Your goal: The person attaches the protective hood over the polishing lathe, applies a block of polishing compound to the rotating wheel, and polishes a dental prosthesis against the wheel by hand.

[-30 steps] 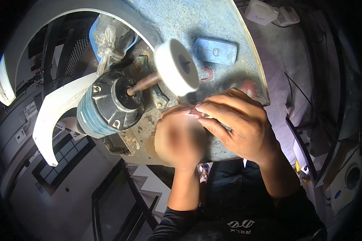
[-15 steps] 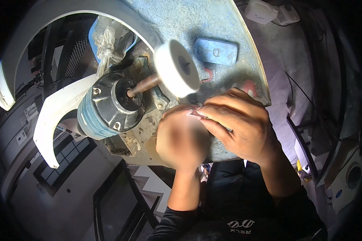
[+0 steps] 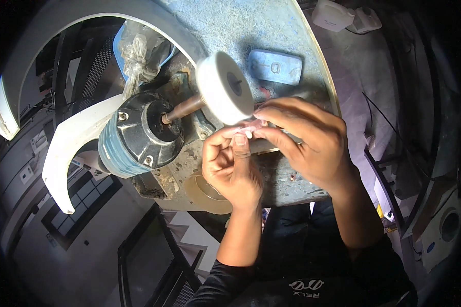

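A white buffing wheel (image 3: 224, 88) turns on a brown shaft (image 3: 183, 109) that sticks out of a black and blue motor (image 3: 138, 135). Both hands meet just under the wheel's lower rim. My left hand (image 3: 233, 166) and my right hand (image 3: 305, 143) pinch a small pinkish piece (image 3: 250, 128) between their fingertips and hold it against the wheel. Most of the piece is hidden by the fingers.
The motor sits on a dusty grey bench top (image 3: 287, 36). A blue rectangular block (image 3: 275, 67) lies behind the wheel. A white curved guard (image 3: 71, 148) arcs at the left. White boxes (image 3: 333, 14) stand at the far right. Below the bench edge are my dark trousers.
My left hand's thumb and fingers now show more plainly at the wheel's rim. Both hands stay in nearly the same place with the small piece between them.
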